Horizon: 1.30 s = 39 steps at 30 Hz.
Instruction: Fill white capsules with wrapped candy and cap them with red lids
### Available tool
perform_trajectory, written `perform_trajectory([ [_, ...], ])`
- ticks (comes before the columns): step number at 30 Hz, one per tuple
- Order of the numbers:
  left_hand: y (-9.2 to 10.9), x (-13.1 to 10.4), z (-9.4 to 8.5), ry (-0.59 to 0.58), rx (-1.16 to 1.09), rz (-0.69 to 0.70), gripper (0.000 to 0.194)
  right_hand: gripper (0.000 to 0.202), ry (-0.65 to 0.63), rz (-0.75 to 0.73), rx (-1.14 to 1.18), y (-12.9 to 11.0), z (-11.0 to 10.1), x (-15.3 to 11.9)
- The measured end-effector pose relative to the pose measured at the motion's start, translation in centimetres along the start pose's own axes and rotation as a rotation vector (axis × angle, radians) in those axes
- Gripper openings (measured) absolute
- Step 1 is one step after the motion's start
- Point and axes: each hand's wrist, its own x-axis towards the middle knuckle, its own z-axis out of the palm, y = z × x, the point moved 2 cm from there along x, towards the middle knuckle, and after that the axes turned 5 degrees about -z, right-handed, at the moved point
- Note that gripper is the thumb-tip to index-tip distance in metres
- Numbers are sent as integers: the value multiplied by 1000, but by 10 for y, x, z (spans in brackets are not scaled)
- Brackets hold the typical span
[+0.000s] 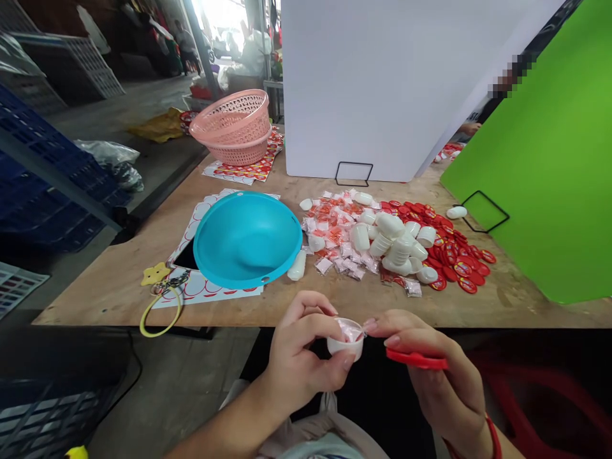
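Note:
My left hand (299, 354) is closed around a small white plastic cup (348, 349), its mouth tilted up, just past the table's near edge. Inside the cup shows a pinkish packet (351, 331). At the cup's rim, the thumb and fingertips of my right hand (442, 382) touch a bit of clear wrapper. That same hand holds a round red lid (415, 360) lying flat under its fingers. Ahead on the table are a heap of white cups (396, 239), pale pink sachets (329, 223) and a spread of red discs (459, 255).
A blue bowl (248, 239) rests on printed sheets beside a phone (185, 256) and a yellow ring keychain (162, 312). Pink baskets (234, 127) are stacked behind. A white panel (354, 89) and a green panel (549, 166) stand upright along the far side.

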Motion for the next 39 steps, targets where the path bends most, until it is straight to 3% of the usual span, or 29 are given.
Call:
perform_trajectory([
  [3, 0, 1, 0, -7, 7, 4, 25, 27, -55, -9, -49, -2, 1, 1],
  [10, 8, 3, 0, -7, 78, 86, 21, 20, -186, -233, -261, -15, -1, 18],
  [15, 9, -3, 0, -81, 63, 99, 21, 17, -217, -273, -270, -23, 2, 20],
  [20, 8, -8, 0, -71, 62, 121, 41, 15, -267, -310, -271, -27, 6, 19],
  [28, 8, -10, 1, -125, 47, 97, 38, 16, -299, -311, -255, -34, 3, 22],
  [31, 11, -8, 1, -128, 40, 132, 40, 22, -191, -285, -288, -30, -1, 12],
  [35, 17, -3, 1, -157, 32, 148, 39, 47, 106, -33, -358, -14, -4, -5],
  [37, 18, -2, 1, -171, 35, 133, 37, 53, 93, 14, -372, -9, -1, -4],
  [39, 19, 0, 1, -185, 39, 112, 36, 48, -28, -18, -389, -10, 3, 2],
])
